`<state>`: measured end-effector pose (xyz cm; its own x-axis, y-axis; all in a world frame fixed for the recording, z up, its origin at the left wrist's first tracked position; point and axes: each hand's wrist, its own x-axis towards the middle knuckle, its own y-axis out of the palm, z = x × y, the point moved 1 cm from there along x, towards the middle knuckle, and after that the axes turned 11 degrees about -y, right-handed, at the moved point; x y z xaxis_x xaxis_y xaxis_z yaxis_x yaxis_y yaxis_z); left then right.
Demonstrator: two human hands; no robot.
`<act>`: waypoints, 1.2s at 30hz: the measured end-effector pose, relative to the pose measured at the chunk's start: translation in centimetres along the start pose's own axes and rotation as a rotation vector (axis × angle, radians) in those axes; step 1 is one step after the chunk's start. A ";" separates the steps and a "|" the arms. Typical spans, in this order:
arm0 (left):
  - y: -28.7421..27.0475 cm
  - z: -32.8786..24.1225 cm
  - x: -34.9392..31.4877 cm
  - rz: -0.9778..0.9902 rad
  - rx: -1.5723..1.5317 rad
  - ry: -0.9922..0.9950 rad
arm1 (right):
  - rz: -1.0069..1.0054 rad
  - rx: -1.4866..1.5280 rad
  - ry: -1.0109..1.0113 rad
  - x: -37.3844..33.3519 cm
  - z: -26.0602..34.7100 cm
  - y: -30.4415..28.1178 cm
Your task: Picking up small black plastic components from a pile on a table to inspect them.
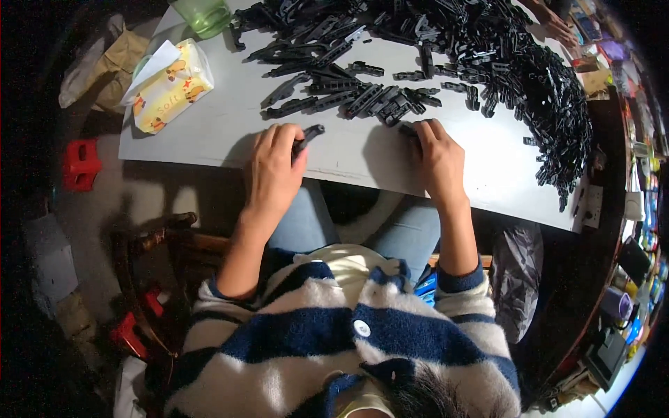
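Observation:
My left hand (pixel 274 164) is closed around a long black plastic part (pixel 313 133), whose end sticks out past the thumb toward the right. Across from it, my right hand (pixel 442 159) is closed too, with a small black plastic piece (pixel 408 129) showing at its fingertips; the rest of that piece is hidden by the fingers. Both hands are over the near edge of the white table (pixel 341 150). Just beyond them lie several loose elongated black parts (pixel 362 101). A large heap of similar small black pieces (pixel 550 132) runs along the far and right sides.
A yellow pack of tissues (pixel 174 90) and a green translucent cup (pixel 205 17) stand at the left of the table. Another person's hand (pixel 555 29) is at the far right corner. Red stools (pixel 82 165) are on the left floor; cluttered shelves (pixel 637 230) line the right.

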<state>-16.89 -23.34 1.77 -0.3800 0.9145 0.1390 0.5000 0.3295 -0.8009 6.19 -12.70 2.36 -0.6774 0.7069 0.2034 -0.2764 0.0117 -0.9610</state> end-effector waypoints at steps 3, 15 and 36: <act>0.3 -0.6 -0.5 0.166 -0.437 -0.069 | -0.110 0.136 0.008 -0.6 0.1 -0.1; 0.8 -4.9 -1.5 0.631 -1.253 -0.436 | -0.261 1.574 0.383 -2.7 6.0 -1.3; -0.1 -6.5 -2.2 0.637 -0.875 -0.195 | -0.505 1.528 0.414 -1.9 7.9 -1.9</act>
<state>-11.03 -23.86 5.33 0.0656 0.9486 -0.3095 0.9977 -0.0667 0.0072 2.61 -19.69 5.23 -0.1714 0.9783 0.1164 -0.9359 -0.1986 0.2909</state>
